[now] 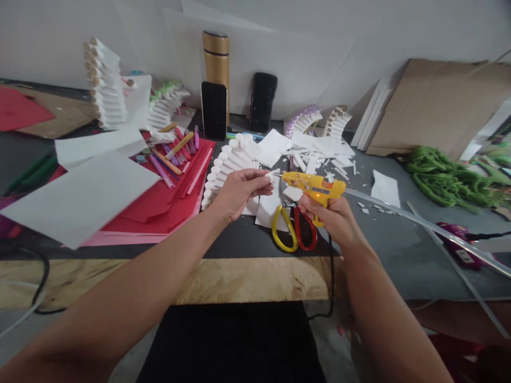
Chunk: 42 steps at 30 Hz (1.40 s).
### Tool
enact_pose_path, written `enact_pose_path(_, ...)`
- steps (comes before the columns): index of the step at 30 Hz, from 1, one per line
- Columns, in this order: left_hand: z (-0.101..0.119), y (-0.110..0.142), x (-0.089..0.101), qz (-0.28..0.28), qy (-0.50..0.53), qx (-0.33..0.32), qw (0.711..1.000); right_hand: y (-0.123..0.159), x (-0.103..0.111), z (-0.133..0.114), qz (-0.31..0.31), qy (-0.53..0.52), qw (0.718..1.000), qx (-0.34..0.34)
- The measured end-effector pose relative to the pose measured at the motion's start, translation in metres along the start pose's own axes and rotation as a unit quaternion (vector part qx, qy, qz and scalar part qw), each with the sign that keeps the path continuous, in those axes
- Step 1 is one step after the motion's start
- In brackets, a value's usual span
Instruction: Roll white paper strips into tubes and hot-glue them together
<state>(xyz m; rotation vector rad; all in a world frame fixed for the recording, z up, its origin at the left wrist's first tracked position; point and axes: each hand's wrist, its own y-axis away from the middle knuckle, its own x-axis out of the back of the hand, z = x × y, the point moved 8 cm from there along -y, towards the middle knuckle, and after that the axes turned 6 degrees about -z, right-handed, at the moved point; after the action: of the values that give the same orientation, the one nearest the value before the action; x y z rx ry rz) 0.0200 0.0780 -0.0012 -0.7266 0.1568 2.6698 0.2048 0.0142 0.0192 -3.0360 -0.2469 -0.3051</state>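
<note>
My right hand (333, 215) grips a yellow hot glue gun (313, 183), its small orange light lit and a long clear glue stick (399, 210) running out of its back. The nozzle meets a small white piece (272, 176), perhaps rolled paper, pinched in the fingers of my left hand (245, 191). Just behind the left hand lies a curved row of white paper rolls (221, 167). Scissors with one yellow and one red handle (295, 229) rest below the glue gun, their blades partly covered.
Red sheets (147, 213) with coloured sticks and white paper (83, 197) lie left. A gold flask (216, 53) and two phones stand at the back. White scraps (307, 159), green yarn (439, 175), cardboard (435, 106) and a power strip (463, 244) are right. A black cord (331, 276) hangs over the edge.
</note>
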Motion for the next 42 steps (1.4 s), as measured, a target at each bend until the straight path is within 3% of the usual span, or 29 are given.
enact_pose_path(30, 0.005, -0.001, 0.000, -0.006, 0.020, -0.028, 0.999, -0.001, 0.007, -0.007, 0.030, 0.019, 0.999, 0.013)
enact_pose_path(34, 0.006, -0.001, 0.002, 0.003, 0.016, -0.029, 0.999, 0.000, 0.012, -0.005, 0.038, -0.023, 0.999, 0.000)
enact_pose_path(39, 0.007, -0.002, 0.002, -0.005, 0.015, -0.038, 0.999, 0.000, 0.026, 0.000, 0.092, -0.193, 0.977, 0.007)
enact_pose_path(42, 0.006, -0.002, 0.002, -0.008, 0.016, -0.041, 0.999, -0.002, 0.019, 0.003, 0.080, -0.237, 0.968, -0.023)
